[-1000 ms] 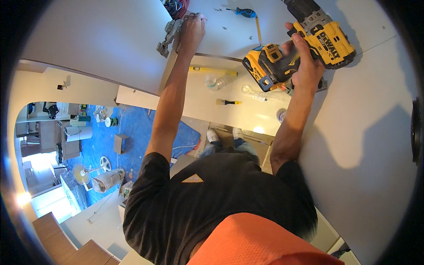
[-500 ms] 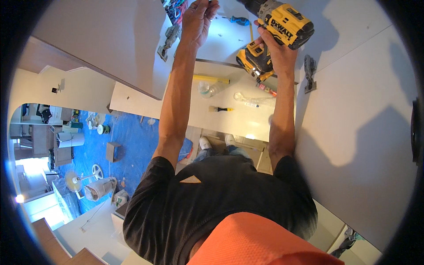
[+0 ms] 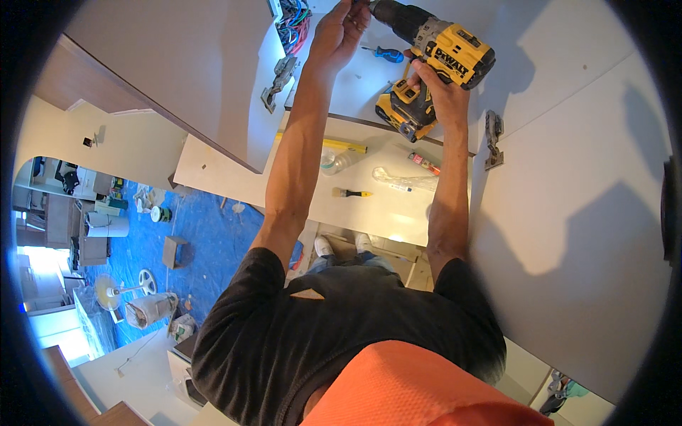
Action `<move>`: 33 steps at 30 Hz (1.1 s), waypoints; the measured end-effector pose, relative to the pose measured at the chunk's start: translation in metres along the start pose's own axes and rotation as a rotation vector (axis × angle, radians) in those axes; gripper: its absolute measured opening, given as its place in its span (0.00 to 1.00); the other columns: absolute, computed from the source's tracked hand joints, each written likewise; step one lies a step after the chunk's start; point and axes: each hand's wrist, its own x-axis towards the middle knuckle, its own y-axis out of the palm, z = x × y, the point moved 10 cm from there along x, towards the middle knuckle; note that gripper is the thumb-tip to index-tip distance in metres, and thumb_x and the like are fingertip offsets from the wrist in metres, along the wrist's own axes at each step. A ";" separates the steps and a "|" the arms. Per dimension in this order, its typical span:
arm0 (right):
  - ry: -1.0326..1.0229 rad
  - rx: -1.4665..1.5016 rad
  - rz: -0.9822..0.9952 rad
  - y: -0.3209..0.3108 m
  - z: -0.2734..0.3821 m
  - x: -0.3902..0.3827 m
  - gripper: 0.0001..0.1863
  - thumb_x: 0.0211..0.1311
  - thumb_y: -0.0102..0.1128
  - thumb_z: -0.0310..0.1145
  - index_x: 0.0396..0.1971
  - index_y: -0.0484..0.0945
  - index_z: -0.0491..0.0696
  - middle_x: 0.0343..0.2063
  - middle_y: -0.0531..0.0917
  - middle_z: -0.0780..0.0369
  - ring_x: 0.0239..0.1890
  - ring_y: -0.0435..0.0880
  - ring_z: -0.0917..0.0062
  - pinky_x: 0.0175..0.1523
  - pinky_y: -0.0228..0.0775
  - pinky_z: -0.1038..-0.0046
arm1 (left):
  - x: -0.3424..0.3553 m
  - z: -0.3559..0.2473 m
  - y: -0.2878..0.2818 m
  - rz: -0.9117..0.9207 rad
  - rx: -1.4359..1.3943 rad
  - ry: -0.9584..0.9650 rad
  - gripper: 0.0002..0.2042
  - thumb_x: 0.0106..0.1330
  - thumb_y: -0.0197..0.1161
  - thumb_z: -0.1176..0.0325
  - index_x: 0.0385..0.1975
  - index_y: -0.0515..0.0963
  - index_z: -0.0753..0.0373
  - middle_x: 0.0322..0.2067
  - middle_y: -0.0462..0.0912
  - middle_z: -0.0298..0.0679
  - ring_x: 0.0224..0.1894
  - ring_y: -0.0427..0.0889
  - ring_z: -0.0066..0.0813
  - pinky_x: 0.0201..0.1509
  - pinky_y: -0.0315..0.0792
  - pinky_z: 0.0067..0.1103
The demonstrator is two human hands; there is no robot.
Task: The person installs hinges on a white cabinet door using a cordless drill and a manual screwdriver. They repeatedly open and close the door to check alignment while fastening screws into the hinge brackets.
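Note:
My right hand grips a yellow-and-black cordless drill, its chuck pointing up and left. At the top edge my left hand is closed, fingertips at the drill's front; what they hold is too small to make out. Below them on the white cabinet surface lies a blue-handled screwdriver. A metal hinge is on the left white panel, another hinge on the right panel. Coloured wires fill an opening left of my left hand.
A lower white shelf holds a yellow level, a clear bottle, a brush and small packets. Down left are a blue floor sheet, a fan, buckets and boxes. My feet show below the shelf.
My left hand has left the left hinge and moved up and right to the drill's front. My right hand has moved the drill up and left, uncovering the right hinge.

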 end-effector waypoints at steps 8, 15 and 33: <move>0.020 0.017 -0.009 0.001 -0.004 0.000 0.09 0.60 0.70 0.28 0.37 0.82 0.41 0.26 0.87 0.62 0.26 0.86 0.80 0.33 0.78 0.78 | -0.003 -0.009 0.016 0.088 0.129 0.071 0.06 0.73 0.59 0.71 0.41 0.77 0.68 0.36 0.83 0.43 0.35 0.83 0.28 0.40 0.81 0.22; 0.001 -0.019 0.057 0.005 -0.010 0.011 0.09 0.64 0.64 0.25 0.43 0.81 0.39 0.36 0.87 0.58 0.26 0.82 0.82 0.32 0.75 0.79 | -0.002 -0.018 0.012 0.026 0.265 0.143 0.09 0.73 0.61 0.68 0.41 0.78 0.68 0.36 0.83 0.42 0.34 0.82 0.26 0.39 0.79 0.21; -0.027 -0.030 0.105 0.010 -0.015 0.023 0.10 0.65 0.63 0.25 0.44 0.81 0.38 0.39 0.88 0.55 0.28 0.82 0.82 0.33 0.75 0.80 | 0.009 -0.020 -0.008 -0.051 0.278 0.207 0.08 0.73 0.60 0.67 0.42 0.79 0.66 0.34 0.84 0.40 0.31 0.81 0.26 0.37 0.78 0.20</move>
